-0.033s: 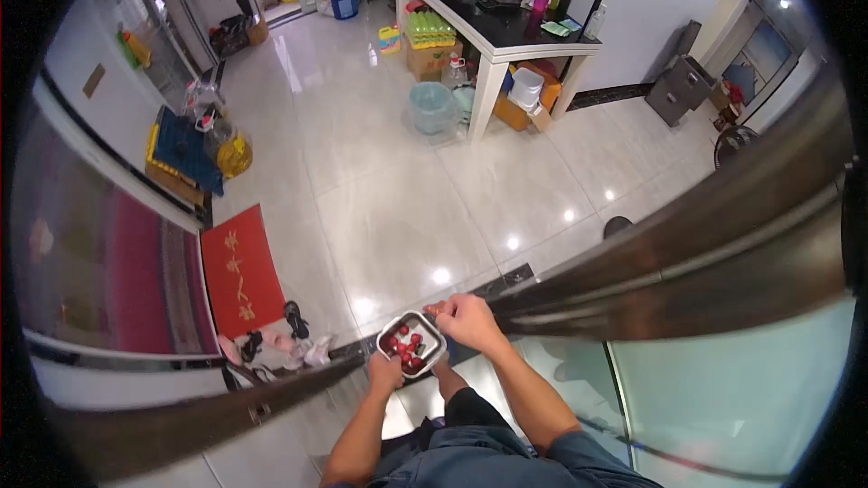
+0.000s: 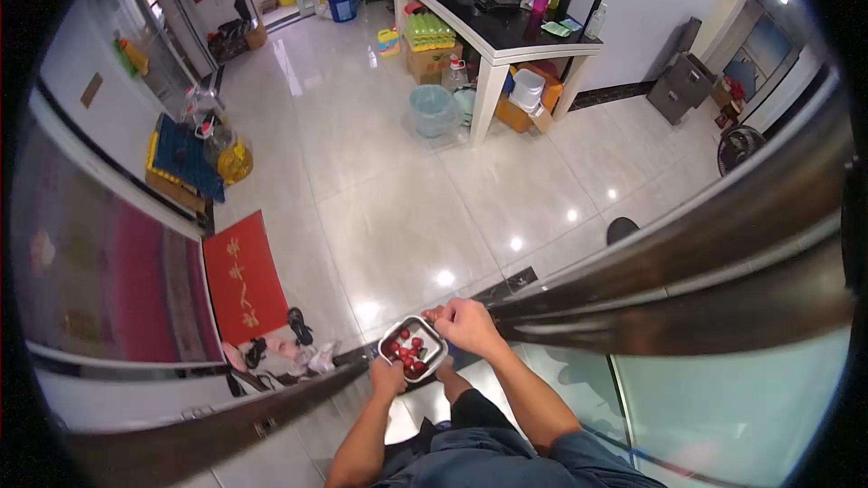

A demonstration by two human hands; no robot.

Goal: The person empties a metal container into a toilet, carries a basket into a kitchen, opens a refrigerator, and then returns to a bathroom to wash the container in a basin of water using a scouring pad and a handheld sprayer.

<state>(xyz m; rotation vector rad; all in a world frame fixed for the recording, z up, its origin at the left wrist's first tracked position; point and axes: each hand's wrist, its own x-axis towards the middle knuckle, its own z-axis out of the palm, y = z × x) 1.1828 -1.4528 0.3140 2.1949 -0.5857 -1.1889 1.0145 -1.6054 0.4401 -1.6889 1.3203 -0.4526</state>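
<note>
A small white square container (image 2: 437,367) with a dark inner side holds several round, dark red fruits (image 2: 415,352), like cherries or small tomatoes. My left hand (image 2: 388,378) grips its near left corner, thumb over the rim. At its far right side is my right hand (image 2: 468,325), fingers curled closed. Reddish-brown tips show by the rim there; whether they are fingers or a held piece, I cannot tell. Just right of that hand runs the dark glossy door frame (image 2: 651,307); whether the hand touches it is unclear. Below the container my bare lower leg (image 2: 455,384) shows.
A dark threshold crosses ahead of me, with tiled floor (image 2: 389,208) beyond. Left lie a red mat (image 2: 242,280) and shoes (image 2: 298,327). Farther off stand a black-topped counter (image 2: 506,32), a lined bin (image 2: 434,111) and oil jugs (image 2: 233,155). Frosted glass (image 2: 732,398) stands right.
The view has shifted very slightly, so the door frame and mat sit a little differently. Both hands and the container keep nearly the same place.
</note>
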